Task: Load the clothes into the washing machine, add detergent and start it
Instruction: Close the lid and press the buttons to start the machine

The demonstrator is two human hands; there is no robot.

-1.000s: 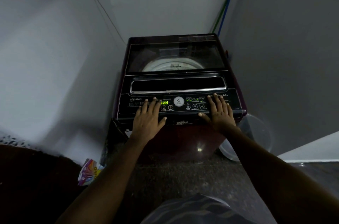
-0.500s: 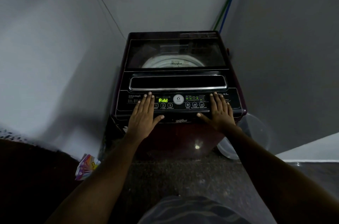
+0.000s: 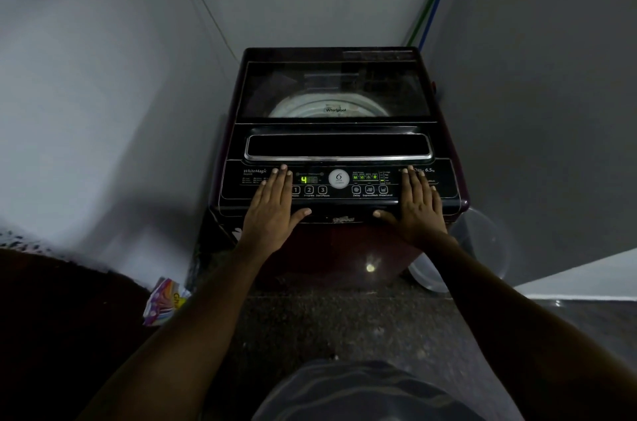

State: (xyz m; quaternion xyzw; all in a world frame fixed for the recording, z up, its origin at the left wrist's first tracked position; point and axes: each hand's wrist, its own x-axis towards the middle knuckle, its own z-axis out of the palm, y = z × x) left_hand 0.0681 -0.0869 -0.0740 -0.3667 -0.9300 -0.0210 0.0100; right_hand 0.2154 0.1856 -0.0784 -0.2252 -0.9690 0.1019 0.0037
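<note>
Both hands lie flat on the control panel (image 3: 444,187), fingers straight and close together, holding nothing. The left hand (image 3: 272,210) covers the panel's left part and the right hand (image 3: 417,210) its right part.

The washing machine (image 3: 344,248) sits directly under both palms, with its lid (image 3: 334,89) closed just beyond the fingertips. No clothes show through the glass, only a pale drum rim, so I cannot tell the load.

Risks (judgement):
- The numbered buttons (image 3: 309,189) sit just inside the left hand. A sideways slip could press Power or Start/Pause and stop the cycle.
- The WaterLevel button (image 3: 383,189) lies just inside the right hand, so a nudge could change the setting.
- The display (image 3: 305,179), between the hands, shows a green "4" with the other digits dim. Whether the cycle is running is uncertain.
- Body weight on the panel edge may strain it.

Counts:
- 2 hands, 1 machine, 1 lid, 1 display
- 3 numbered buttons
- 3 option buttons
- 1 colourful packet (image 3: 165,305) on the floor, outside and below the left forearm
- 1 clear tub (image 3: 482,248) outside the right wrist
</note>
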